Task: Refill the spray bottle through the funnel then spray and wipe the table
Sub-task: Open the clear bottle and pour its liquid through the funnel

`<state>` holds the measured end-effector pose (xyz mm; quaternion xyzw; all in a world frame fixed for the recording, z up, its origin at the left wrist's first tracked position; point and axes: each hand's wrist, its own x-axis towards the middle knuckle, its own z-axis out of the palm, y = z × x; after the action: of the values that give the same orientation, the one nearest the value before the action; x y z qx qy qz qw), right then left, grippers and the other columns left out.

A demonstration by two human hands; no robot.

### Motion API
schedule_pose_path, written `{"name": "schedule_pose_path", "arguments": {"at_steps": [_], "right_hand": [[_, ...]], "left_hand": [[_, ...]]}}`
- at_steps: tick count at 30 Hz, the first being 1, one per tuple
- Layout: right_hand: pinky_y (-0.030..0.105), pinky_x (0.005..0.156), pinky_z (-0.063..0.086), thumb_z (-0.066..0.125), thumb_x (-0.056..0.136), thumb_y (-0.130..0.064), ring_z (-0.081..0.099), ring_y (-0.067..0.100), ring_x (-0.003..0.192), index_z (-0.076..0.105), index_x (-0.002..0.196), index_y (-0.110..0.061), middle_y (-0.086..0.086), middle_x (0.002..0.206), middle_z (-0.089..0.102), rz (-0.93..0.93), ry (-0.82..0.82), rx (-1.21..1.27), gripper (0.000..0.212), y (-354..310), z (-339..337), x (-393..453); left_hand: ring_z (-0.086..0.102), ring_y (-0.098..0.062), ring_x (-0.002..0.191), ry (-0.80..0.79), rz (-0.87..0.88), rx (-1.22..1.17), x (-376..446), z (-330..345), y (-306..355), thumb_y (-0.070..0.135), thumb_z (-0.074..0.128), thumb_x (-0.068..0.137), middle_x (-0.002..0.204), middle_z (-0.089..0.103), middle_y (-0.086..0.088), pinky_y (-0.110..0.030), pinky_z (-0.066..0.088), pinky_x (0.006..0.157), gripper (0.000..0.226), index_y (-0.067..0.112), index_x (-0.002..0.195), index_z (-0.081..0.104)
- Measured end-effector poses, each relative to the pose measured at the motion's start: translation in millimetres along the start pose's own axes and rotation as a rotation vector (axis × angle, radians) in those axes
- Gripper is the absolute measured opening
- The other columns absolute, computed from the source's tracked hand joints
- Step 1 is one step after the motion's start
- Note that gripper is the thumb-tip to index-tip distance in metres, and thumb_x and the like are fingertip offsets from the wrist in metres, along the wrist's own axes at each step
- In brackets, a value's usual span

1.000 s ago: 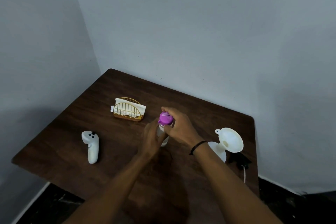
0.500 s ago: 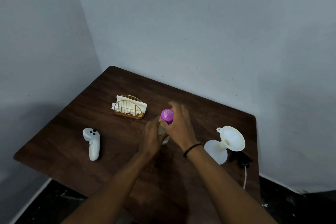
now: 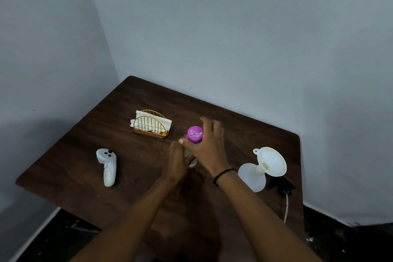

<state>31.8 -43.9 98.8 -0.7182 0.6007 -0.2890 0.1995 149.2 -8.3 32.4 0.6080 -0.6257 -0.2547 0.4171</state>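
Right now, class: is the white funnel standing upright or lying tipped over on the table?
Tipped over. The funnel lies on its side on the table, its wide mouth facing sideways toward the camera rather than up, right of both hands.

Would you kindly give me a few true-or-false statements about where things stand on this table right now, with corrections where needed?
1. The left hand grips the bottle low on its body. True.
2. The purple cap lies on the table beside the napkin holder. False: it sits on top of the bottle, with the right hand against it.
3. The white funnel sits in the bottle's neck. False: it stands apart, on the right.
4. A white controller lies left of the hands. True.
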Motion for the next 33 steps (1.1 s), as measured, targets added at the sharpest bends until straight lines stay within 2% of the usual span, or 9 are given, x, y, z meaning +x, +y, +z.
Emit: {"name": "schedule_pose_path", "arguments": {"at_steps": [4, 6, 9, 13, 16, 20, 24, 28, 33], "right_hand": [[0.042, 0.098, 0.052, 0.078, 0.078, -0.034, 0.046, 0.015, 0.125, 0.041, 0.140, -0.025, -0.001, 0.139, 0.047, -0.076, -0.024, 0.106, 0.073, 2.4, 2.4, -5.0], [0.039, 0.101, 0.050, 0.077, 0.077, -0.039, 0.042, 0.017, 0.129, 0.037, 0.143, -0.027, 0.000, 0.144, 0.041, -0.101, -0.032, 0.093, 0.078, 0.9, 3.8, -4.7], [0.033, 0.097, 0.051, 0.077, 0.076, -0.051, 0.042, 0.014, 0.123, 0.038, 0.141, -0.026, 0.000, 0.137, 0.039, -0.008, 0.025, 0.093, 0.080, -1.1, 4.1, -1.9], [0.040, 0.101, 0.051, 0.078, 0.079, -0.031, 0.043, 0.016, 0.127, 0.037, 0.143, -0.025, 0.001, 0.142, 0.043, -0.033, -0.057, 0.161, 0.077, 1.0, 5.2, -4.3], [0.033, 0.100, 0.046, 0.074, 0.076, -0.052, 0.037, 0.016, 0.127, 0.035, 0.143, -0.029, 0.002, 0.143, 0.031, 0.012, -0.030, 0.086, 0.081, -1.4, 8.0, -4.8], [0.034, 0.088, 0.053, 0.075, 0.077, -0.050, 0.044, 0.017, 0.114, 0.050, 0.130, -0.026, 0.000, 0.123, 0.044, 0.033, 0.023, 0.038, 0.063, -2.8, 6.1, -2.8], [0.031, 0.094, 0.051, 0.079, 0.078, -0.031, 0.047, 0.014, 0.119, 0.051, 0.136, -0.022, 0.000, 0.132, 0.054, -0.067, -0.036, 0.160, 0.065, 5.0, 0.1, -3.7], [0.028, 0.101, 0.048, 0.077, 0.081, -0.020, 0.043, 0.012, 0.128, 0.047, 0.142, -0.021, 0.000, 0.143, 0.049, -0.070, -0.113, 0.251, 0.068, 10.6, -9.4, -3.3], [0.033, 0.095, 0.052, 0.079, 0.076, -0.046, 0.041, 0.015, 0.122, 0.045, 0.137, -0.028, -0.001, 0.131, 0.037, 0.022, -0.091, 0.175, 0.072, 10.5, 3.0, -3.3]], "left_hand": [[0.053, -0.011, 0.113, 0.001, 0.000, 0.006, 2.4, 0.8, -2.3, 0.019, 0.076, 0.082, 0.121, 0.058, 0.005, -0.012, 0.037, 0.091, 0.052, 0.013, 0.129, 0.055], [0.053, -0.009, 0.112, -0.015, -0.008, 0.039, 3.6, 2.8, -8.0, 0.018, 0.080, 0.079, 0.118, 0.057, 0.007, -0.004, 0.033, 0.088, 0.052, 0.012, 0.126, 0.057], [0.057, -0.019, 0.114, -0.025, -0.046, 0.035, 3.2, 3.8, -6.1, 0.017, 0.077, 0.081, 0.123, 0.060, -0.008, -0.022, 0.043, 0.092, 0.053, 0.005, 0.128, 0.054], [0.056, -0.009, 0.106, -0.011, -0.024, 0.024, 3.3, 3.4, -11.3, 0.021, 0.080, 0.079, 0.114, 0.062, 0.004, -0.032, 0.051, 0.090, 0.049, 0.013, 0.123, 0.059], [0.060, -0.008, 0.103, -0.050, -0.066, -0.004, 3.9, 6.0, -18.8, 0.024, 0.080, 0.079, 0.111, 0.062, 0.007, -0.042, 0.055, 0.088, 0.045, 0.015, 0.118, 0.060], [0.062, -0.019, 0.109, -0.018, -0.008, -0.026, 2.0, 1.9, -10.4, 0.024, 0.078, 0.081, 0.121, 0.063, -0.005, -0.039, 0.055, 0.088, 0.056, 0.013, 0.129, 0.052], [0.060, -0.013, 0.106, 0.007, 0.073, -0.045, 4.7, -1.7, -0.9, 0.038, 0.064, 0.086, 0.115, 0.062, 0.007, -0.040, 0.055, 0.085, 0.044, 0.020, 0.125, 0.056], [0.060, -0.012, 0.104, 0.005, 0.082, -0.019, 5.3, 2.0, -7.5, 0.049, 0.057, 0.087, 0.114, 0.065, 0.002, -0.044, 0.055, 0.082, 0.049, 0.017, 0.125, 0.057], [0.057, -0.013, 0.107, 0.007, 0.118, -0.035, 4.5, 1.6, -4.1, 0.038, 0.059, 0.087, 0.116, 0.053, 0.011, -0.035, 0.053, 0.086, 0.050, 0.015, 0.131, 0.053]]}}
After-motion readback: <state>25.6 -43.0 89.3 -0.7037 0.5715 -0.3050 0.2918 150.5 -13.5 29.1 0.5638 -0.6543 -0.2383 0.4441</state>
